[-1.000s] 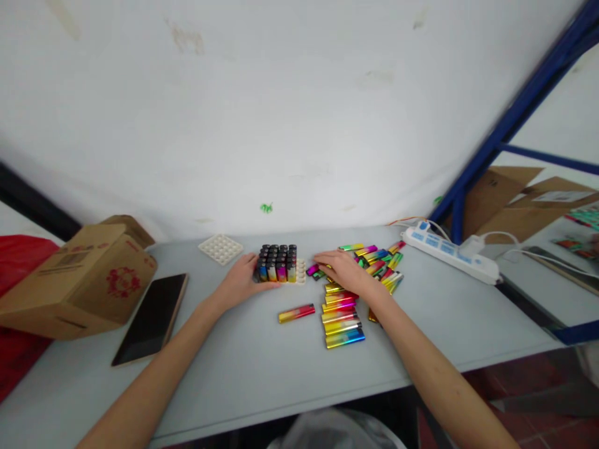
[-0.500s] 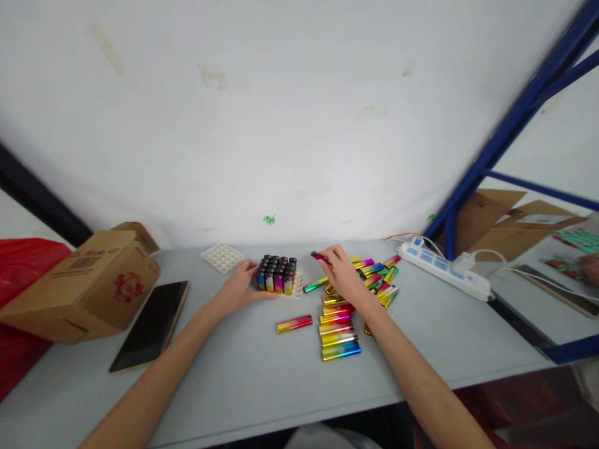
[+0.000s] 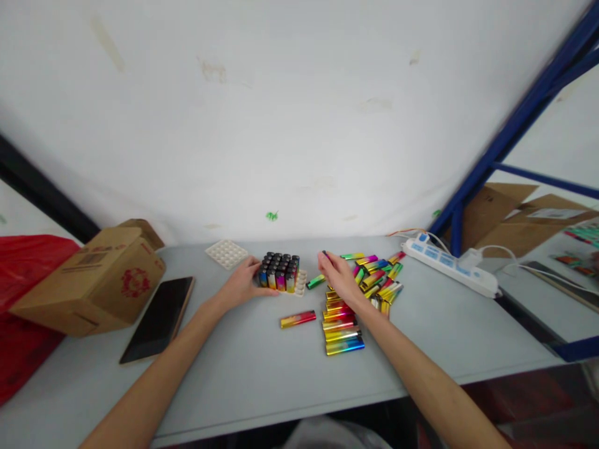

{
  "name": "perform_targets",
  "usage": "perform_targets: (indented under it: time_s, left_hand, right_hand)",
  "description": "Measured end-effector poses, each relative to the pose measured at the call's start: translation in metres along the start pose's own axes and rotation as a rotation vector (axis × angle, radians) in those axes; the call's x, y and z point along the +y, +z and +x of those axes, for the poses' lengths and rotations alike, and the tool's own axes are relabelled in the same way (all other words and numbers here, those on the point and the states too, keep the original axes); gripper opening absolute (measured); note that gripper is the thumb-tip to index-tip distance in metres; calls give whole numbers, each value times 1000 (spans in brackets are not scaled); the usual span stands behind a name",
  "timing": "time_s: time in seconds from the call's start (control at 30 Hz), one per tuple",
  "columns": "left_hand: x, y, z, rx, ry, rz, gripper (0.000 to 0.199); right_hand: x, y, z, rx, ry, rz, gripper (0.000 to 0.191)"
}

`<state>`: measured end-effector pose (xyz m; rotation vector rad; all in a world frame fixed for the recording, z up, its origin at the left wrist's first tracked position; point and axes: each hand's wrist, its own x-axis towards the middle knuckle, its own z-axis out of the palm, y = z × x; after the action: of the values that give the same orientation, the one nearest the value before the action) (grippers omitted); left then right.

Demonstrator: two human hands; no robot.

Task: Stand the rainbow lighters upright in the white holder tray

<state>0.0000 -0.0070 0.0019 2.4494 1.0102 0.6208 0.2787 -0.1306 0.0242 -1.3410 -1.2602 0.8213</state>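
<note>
Several black-topped lighters (image 3: 279,272) stand upright in rows in a white tray (image 3: 302,284), with bare pockets showing along its right side. My left hand (image 3: 247,280) is closed around the left side of this block, thumb along the front and fingers behind. To the right, my right hand (image 3: 337,274) pinches a lighter (image 3: 326,253), of which only the dark end shows. Under and beside that hand lies a pile of shiny multicoloured lighters (image 3: 374,274). In front of it, more lighters (image 3: 344,346) lie in a rough column. One red-and-yellow lighter (image 3: 298,319) lies apart.
A second white tray (image 3: 226,254) lies near the wall. At left are a cardboard box (image 3: 93,287), a red bag (image 3: 28,349) and a dark tablet (image 3: 158,319). A power strip (image 3: 449,267) with cables and a blue metal frame (image 3: 496,149) stand at right.
My right hand has turned, so the lighter in it, earlier visible along its length, now shows only its end. My left hand stays at the block. The whole view has shifted slightly.
</note>
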Motion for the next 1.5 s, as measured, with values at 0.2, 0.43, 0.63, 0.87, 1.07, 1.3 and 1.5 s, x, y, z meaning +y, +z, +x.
perform_targets:
  time_s: [0.2, 0.43, 0.63, 0.87, 1.07, 1.3, 1.5]
  left_hand:
    - [-1, -2, -2, -17, 32, 21, 75]
    - [6, -5, -2, -23, 17, 11, 69]
    - [6, -5, -2, -21, 22, 12, 64]
    - [6, -6, -3, -39, 15, 21, 72]
    - [5, -5, -3, -31, 18, 6, 66]
    - [6, -5, -4, -30, 23, 31, 64]
    - [6, -5, -4, -26, 27, 24, 66]
  right_hand:
    - [0, 5, -3, 16, 148, 19, 66]
    - [4, 12, 0, 44, 204, -57, 46]
    - [0, 11, 0, 67, 176, -85, 59]
    - [-3, 12, 0, 36, 219, -127, 56]
    - [5, 11, 1, 32, 148, -140, 57]
    - [8, 11, -3, -23, -22, -148, 64]
    - [13, 9, 0, 9, -144, -245, 33]
